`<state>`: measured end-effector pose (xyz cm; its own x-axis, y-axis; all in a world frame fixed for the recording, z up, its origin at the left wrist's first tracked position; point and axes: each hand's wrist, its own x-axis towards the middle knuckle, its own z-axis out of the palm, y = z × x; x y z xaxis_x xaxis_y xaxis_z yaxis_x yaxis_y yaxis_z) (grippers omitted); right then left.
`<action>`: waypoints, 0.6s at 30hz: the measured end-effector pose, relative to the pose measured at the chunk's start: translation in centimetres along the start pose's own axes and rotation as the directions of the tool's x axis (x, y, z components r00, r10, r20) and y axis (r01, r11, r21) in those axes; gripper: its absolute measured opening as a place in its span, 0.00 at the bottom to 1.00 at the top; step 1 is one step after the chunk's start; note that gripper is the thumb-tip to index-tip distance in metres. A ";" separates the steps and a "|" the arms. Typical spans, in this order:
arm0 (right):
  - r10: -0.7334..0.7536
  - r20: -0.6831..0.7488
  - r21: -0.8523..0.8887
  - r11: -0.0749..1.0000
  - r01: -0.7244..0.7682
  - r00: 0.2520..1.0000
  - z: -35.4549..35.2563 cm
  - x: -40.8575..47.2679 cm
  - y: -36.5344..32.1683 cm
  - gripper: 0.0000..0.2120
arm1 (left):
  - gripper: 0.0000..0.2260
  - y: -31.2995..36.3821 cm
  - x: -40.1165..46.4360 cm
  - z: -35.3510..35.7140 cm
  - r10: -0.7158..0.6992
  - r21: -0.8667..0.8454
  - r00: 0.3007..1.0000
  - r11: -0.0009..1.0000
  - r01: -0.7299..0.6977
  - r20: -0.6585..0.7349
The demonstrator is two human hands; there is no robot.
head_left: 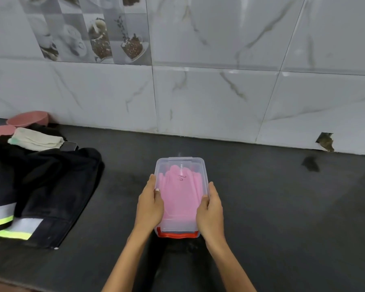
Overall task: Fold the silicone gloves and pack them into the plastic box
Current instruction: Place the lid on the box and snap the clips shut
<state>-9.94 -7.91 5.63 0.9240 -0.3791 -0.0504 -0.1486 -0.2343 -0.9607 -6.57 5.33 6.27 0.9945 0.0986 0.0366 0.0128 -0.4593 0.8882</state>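
A clear plastic box [198,162] stands on the dark countertop in the middle of the view. Pink silicone gloves [180,194] lie flat inside it, fingers pointing toward the wall. A red lid [177,234] shows under the box's near end. My left hand [150,205] grips the box's left side, thumb over the rim. My right hand [211,211] grips the right side the same way. Whether a clear cover sits on top of the box I cannot tell.
A dark garment with reflective yellow and grey stripes [36,190] lies at the left, with a folded pale cloth [36,139] on it. Pink bowls [27,119] stand behind it. A tiled wall [219,98] rises at the back, with a broken hole [326,142] at the right.
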 end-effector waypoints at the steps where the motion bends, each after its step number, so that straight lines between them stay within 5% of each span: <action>1: 0.008 -0.003 -0.002 1.000 -0.008 1.000 0.0 0.0 0.1 0.23 | 0.21 0.1 0.0 0.0 0.010 -0.004 1.000 1.000 -0.010 0.005; 11: 0.017 -0.066 -0.121 0.992 -0.025 0.998 -1.9 0.6 0.3 0.23 | 0.16 0.7 -0.6 2.0 -0.001 -0.191 1.000 0.982 0.000 -0.003; 18: 0.007 -0.063 -0.152 0.988 -0.017 0.998 -2.8 1.0 0.2 0.22 | 0.18 0.5 -0.7 3.0 0.003 -0.170 1.000 0.985 -0.003 0.001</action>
<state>-10.07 -10.82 6.19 0.8987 -0.4368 -0.0401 -0.2160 -0.3612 -0.9071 -6.91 2.40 5.33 0.9946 0.0964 0.0389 -0.0080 -0.3025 0.9531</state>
